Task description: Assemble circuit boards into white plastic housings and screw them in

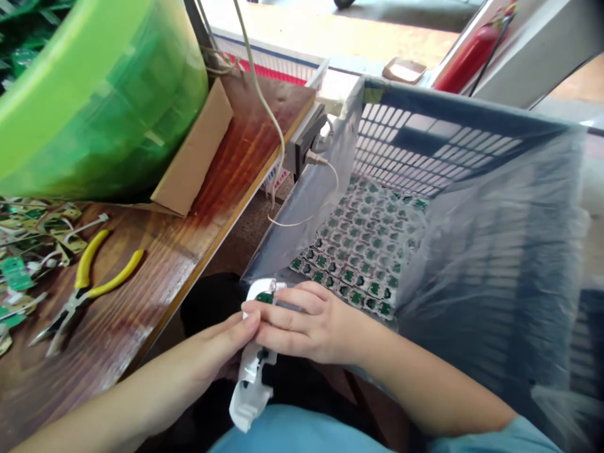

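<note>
Both hands meet on a long white plastic housing (251, 399) held above my lap, between the table and the crate. A small green circuit board (265, 297) shows inside its upper end. My left hand (226, 343) grips the housing from the left, its thumb pressed on the middle; its other fingers are hidden behind. My right hand (306, 321) lies across the housing from the right, fingers closed over its upper half and touching the left thumb. The lower end of the housing sticks out below the hands, hollow side showing.
A plastic-lined blue crate (472, 107) at right holds rows of parts with green boards (358, 239). On the wooden table (189, 251) lie yellow-handled pliers (85, 292), loose boards with wires (23, 270), a cardboard flap (198, 157) and a green tub (141, 94). A cable (262, 94) hangs at the edge.
</note>
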A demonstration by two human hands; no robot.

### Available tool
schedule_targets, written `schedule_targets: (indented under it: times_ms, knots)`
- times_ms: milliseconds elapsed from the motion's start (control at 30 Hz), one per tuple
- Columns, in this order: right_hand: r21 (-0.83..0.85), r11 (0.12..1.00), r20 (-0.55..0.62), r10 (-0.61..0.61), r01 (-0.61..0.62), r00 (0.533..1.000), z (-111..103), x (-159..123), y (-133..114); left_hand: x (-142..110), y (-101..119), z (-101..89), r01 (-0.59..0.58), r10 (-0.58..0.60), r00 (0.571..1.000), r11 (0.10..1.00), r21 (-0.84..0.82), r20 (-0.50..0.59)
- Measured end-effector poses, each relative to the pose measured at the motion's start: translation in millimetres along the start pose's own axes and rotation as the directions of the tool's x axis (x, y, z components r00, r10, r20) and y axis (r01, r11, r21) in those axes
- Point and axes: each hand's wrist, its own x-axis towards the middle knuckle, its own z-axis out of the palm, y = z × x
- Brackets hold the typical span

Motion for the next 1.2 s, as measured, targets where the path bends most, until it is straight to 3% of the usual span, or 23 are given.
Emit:
schedule_targets:
  times_ms: [100,167,300,433,500,533,567,633,700,767,800,900,1000,1100,1133,1167,1200]
  knots:
    - [0.063,0.996,0.026,-0.07,0.068,0.997,-1.1,16.8,1.7,-4.7,10.5,0.8,0.03,0.002,0.996,0.93,-0.365,0.086]
    - [0.133,0.987,0.027,-0.091,0.087,0.995,0.5,23.4,0.3,-9.6,15.7,-0.7,0.026,0.026,0.995,0.857,-0.515,0.093]
    - [0.182,0.973,0.027,-0.151,0.144,0.988,1.9,30.2,-3.8,-15.4,19.3,-4.2,0.071,-0.018,0.996,0.742,-0.667,0.086]
    - [0.307,0.945,0.018,-0.124,0.113,0.992,-2.0,25.7,-4.2,-18.7,18.6,-8.0,-0.014,0.03,1.0,0.677,-0.736,0.008]
    - [0.415,0.91,-0.038,0.022,-0.004,0.999,-4.2,19.9,-7.6,-20.6,18.6,-8.4,-0.085,0.076,0.996,0.639,-0.764,-0.047]
    - [0.465,0.88,-0.09,0.156,-0.097,0.984,-5.1,17.3,-10.6,-21.4,18.6,-7.9,-0.119,0.096,0.992,0.622,-0.774,-0.076]
    - [0.514,0.832,-0.133,0.319,-0.21,0.938,-6.0,15.6,-14.4,-21.9,18.8,-6.8,-0.165,0.124,0.986,0.609,-0.776,-0.112]
    - [0.593,0.671,-0.096,0.608,-0.445,0.788,-7.7,16.6,-22.2,-21.7,19.2,-3.2,-0.286,0.219,0.957,0.596,-0.75,-0.19]
    - [0.58,0.53,0.097,0.71,-0.619,0.698,-8.8,23.5,-27.9,-20.3,19.9,1.2,-0.403,0.318,0.912,0.59,-0.699,-0.258]
    - [0.517,0.504,0.269,0.671,-0.692,0.69,-8.8,33.6,-30.0,-17.9,20.0,4.8,-0.45,0.369,0.89,0.604,-0.658,-0.27]
    - [0.486,0.522,0.301,0.653,-0.701,0.695,-8.4,38.5,-29.9,-16.6,19.3,5.9,-0.46,0.384,0.884,0.617,-0.639,-0.266]
    - [0.414,0.555,0.277,0.679,-0.722,0.68,-6.6,47.9,-27.5,-13.0,13.1,6.4,-0.486,0.428,0.871,0.68,-0.549,-0.242]
    - [0.384,0.576,0.231,0.696,-0.721,0.679,-6.6,49.3,-24.1,-11.8,4.6,4.1,-0.455,0.41,0.89,0.797,-0.398,-0.198]
    - [0.349,0.591,0.258,0.685,-0.727,0.681,-6.1,43.4,-16.9,-13.3,4.5,-0.3,-0.408,0.406,0.894,0.912,0.029,-0.19]
    - [0.303,0.59,0.279,0.696,-0.748,0.662,-4.9,38.6,-12.4,-13.7,7.3,-2.9,-0.4,0.455,0.867,0.878,0.262,-0.203]
    - [0.233,0.585,0.305,0.715,-0.777,0.629,-2.7,31.5,-6.6,-13.5,11.2,-6.6,-0.385,0.54,0.817,0.772,0.506,-0.204]
    - [0.146,0.575,0.327,0.74,-0.805,0.587,0.4,21.9,0.7,-12.6,15.7,-11.1,-0.349,0.643,0.746,0.599,0.72,-0.173]
